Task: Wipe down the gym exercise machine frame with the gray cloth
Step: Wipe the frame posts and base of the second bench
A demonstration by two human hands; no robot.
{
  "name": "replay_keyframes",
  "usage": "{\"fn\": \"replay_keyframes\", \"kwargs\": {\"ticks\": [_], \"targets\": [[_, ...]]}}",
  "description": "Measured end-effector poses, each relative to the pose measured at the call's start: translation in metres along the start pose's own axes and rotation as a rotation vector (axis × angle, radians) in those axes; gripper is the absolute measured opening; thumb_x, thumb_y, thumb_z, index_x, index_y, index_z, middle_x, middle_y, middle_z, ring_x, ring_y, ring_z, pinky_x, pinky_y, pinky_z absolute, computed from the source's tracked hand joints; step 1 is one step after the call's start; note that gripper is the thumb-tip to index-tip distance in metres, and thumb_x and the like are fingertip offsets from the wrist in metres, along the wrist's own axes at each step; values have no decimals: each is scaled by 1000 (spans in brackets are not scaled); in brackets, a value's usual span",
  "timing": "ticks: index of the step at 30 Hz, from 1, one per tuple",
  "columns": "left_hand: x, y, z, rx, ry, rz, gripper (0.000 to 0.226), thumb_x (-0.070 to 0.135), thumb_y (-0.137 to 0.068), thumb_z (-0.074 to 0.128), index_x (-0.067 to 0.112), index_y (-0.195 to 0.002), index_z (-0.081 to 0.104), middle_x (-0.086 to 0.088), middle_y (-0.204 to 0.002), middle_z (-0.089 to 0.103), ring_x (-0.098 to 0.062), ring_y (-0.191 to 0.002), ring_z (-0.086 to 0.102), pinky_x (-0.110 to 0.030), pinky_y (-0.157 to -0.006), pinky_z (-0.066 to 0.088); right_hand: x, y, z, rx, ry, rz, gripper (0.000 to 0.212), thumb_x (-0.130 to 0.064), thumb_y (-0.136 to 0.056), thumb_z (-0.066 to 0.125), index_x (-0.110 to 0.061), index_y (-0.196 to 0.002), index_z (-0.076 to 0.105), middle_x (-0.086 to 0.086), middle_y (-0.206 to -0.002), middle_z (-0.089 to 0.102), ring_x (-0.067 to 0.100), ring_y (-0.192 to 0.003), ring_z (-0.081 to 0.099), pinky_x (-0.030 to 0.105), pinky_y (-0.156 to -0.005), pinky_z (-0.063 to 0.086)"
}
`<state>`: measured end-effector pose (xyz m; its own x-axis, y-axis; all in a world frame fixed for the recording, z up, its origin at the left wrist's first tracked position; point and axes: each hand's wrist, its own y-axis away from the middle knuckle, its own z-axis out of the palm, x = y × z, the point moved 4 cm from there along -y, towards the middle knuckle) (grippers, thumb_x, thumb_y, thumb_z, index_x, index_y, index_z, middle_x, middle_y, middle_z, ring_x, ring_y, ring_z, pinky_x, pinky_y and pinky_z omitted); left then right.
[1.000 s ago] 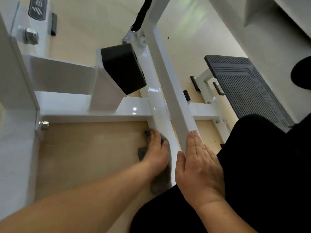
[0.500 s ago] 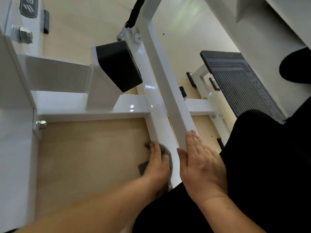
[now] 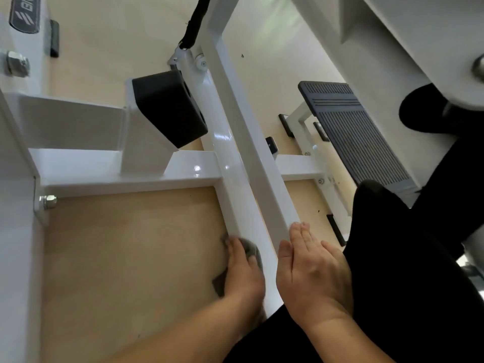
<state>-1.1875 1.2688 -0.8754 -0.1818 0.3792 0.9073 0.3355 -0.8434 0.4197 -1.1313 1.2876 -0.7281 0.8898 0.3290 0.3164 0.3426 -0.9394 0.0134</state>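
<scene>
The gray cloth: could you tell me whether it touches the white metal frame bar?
Touching. The head view shows the left hand pressing the gray cloth against the white metal frame bar, with no gap between.

Floor (image 3: 125, 258): pale beige and smooth, with a few dark specks (image 3: 318, 211) towards the right. Ribbed dark grey footplate (image 3: 361, 137): upper right, tilted; the lettering along its edge is unreadable. Black angular block (image 3: 167, 113): centre left, raised off the floor. Black sheathed cable (image 3: 195, 22): descends from the top edge. Oval badge (image 3: 25, 11): top left, cut off by the picture edge. Black trousers (image 3: 406, 258): fill the lower right and overlap the footplate's near end.
</scene>
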Motion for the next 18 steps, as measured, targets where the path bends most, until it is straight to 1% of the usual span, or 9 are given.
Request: {"fn": "replay_keyframes", "kwargs": {"ticks": [2, 5, 9, 11, 12, 13, 14, 15, 18], "targets": [[16, -33, -22, 14, -40, 28, 66, 10, -107, 39, 10, -164, 5, -11, -171, 9, -29, -155, 21, -43, -124, 25, 2, -2, -1, -32, -13, 3, 92, -57, -90, -10, -21, -155, 44, -4, -160, 44, 6, -151, 32, 30, -122, 23], [39, -79, -58, -14, -154, 79, 65, 6, -106, 41, 11, -163, 10, -11, -170, 16, -27, -152, 30, -35, -118, 31, 3, -1, -1, -21, -68, 29, 100, -61, -85, -19, -25, -156, 41, -9, -162, 40, 2, -152, 28, 29, -123, 19], [20, -37, -36, -70, -93, -104, 59, 21, -110, 36, 35, -163, 14, -7, -155, 44, -27, -126, 54, -21, -95, 36, 2, 0, -7, -17, -107, 66, 102, -60, -83, -20, -27, -156, 43, -10, -161, 41, 0, -151, 28, 28, -122, 18], [12, -11, -29, -42, -26, -128, 53, 29, -110, 36, 43, -160, 23, 0, -155, 46, -23, -130, 52, -22, -107, 32, 0, 0, -9, 7, -109, 82, 98, -59, -87, -17, -28, -149, 52, -10, -155, 50, 2, -146, 39, 28, -116, 25], [15, -6, -31, -39, 18, -118, 51, 32, -109, 37, 43, -158, 28, 2, -157, 44, -23, -137, 47, -30, -116, 32, 0, 1, -11, 31, -104, 103, 93, -58, -91, -13, -29, -140, 60, -10, -146, 59, 8, -135, 52, 29, -107, 34], [23, -8, -37, -32, 64, -89, 49, 34, -109, 39, 42, -157, 32, 4, -158, 44, -23, -141, 44, -38, -120, 33, 0, 2, -15, 67, -105, 133, 86, -57, -97, -7, -28, -127, 68, -7, -131, 70, 17, -113, 64, 30, -92, 39], [33, -14, -43, -28, 90, -38, 49, 37, -109, 40, 42, -156, 33, 4, -157, 44, -23, -141, 44, -43, -119, 36, 1, 2, -20, 106, -106, 161, 80, -55, -101, -2, -26, -116, 71, -1, -113, 76, 22, -86, 61, 30, -78, 36], [49, -19, -49, -38, 96, 29, 49, 40, -109, 41, 43, -157, 32, 4, -156, 44, -22, -140, 44, -44, -118, 38, 1, 1, -24, 106, -98, 183, 77, -51, -104, 0, -24, -110, 72, 2, -101, 77, 22, -72, 48, 31, -73, 30], [95, -31, -56, -55, 63, 202, 52, 53, -107, 37, 47, -157, 26, 3, -156, 43, -23, -139, 45, -42, -116, 38, 1, -5, -26, 2, -37, 195, 89, -49, -97, -15, -24, -112, 69, 3, -93, 74, 19, -71, 32, 32, -73, 23]]}}
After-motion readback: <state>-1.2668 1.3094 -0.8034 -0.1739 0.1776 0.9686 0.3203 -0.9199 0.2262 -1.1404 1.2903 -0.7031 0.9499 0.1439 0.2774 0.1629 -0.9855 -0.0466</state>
